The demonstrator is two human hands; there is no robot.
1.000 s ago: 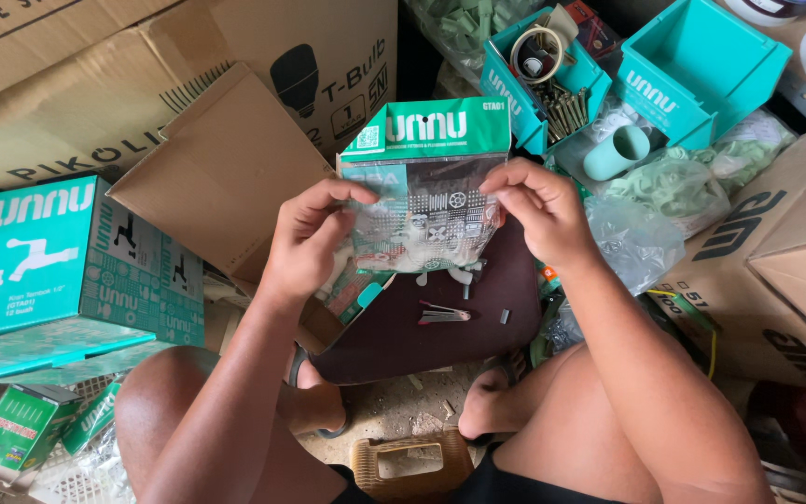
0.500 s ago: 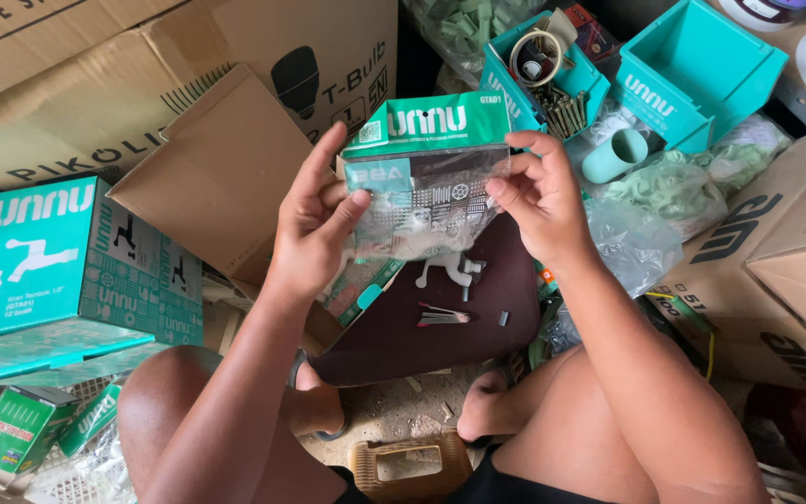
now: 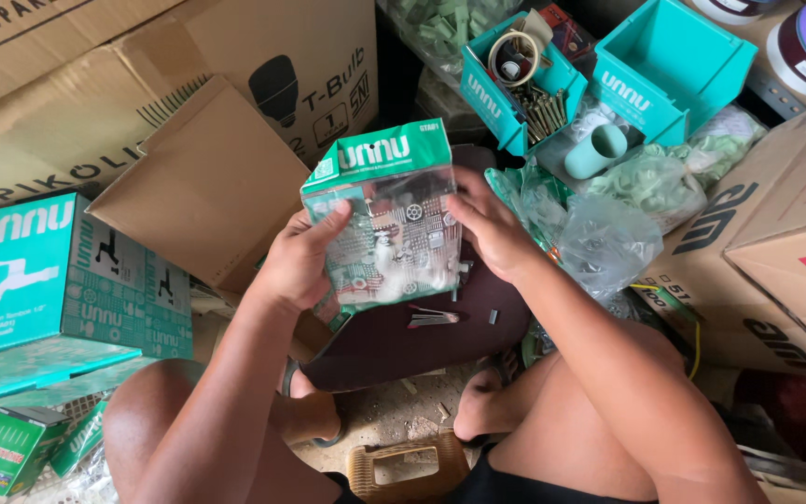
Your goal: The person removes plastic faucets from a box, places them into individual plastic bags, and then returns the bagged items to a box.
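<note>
My left hand (image 3: 297, 263) and my right hand (image 3: 491, 227) hold a clear plastic bag (image 3: 396, 245) with small white and metal parts inside, one hand on each side. The bag is pressed against the front of a small teal cardboard box (image 3: 377, 155) that sits between my hands. Below them lies a dark brown board (image 3: 394, 341) with a small metal clip (image 3: 431, 317) and a tiny loose piece on it. My bare knees and feet frame the board.
Large brown cardboard boxes (image 3: 207, 182) stand at the left and right (image 3: 776, 261). A bigger teal box (image 3: 58, 280) is at the left. Two open teal bins (image 3: 664, 70) hold screws and fittings at the top right, beside plastic bags of pale green parts (image 3: 646, 182). A low wooden stool (image 3: 403, 467) is beneath me.
Both hands have brought the bag and teal box lower and closer together; the bag now lies flat against the box front, and my right hand has slid to its right edge.
</note>
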